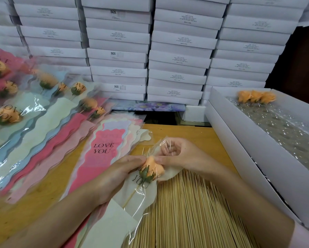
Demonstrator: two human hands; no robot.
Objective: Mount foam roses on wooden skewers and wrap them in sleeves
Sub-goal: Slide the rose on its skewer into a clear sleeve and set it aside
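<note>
skewer pile point(186, 212) near centre | cream sleeve point(132, 204) lying across it | left hand point(121, 174) fingers curled on sleeve beside bud; right hand point(182, 156) fingertips pinching film at its mouth | rose point(152, 168) inside sleeve, between hands | judged: hold mouth open, settle bud without crushing petals

Peach rose point(152, 167), green calyx; sleeve point(121, 222) cream, black lettering. At rose's 10 o'clock, sleeve stack point(103, 158): pink top.
</note>
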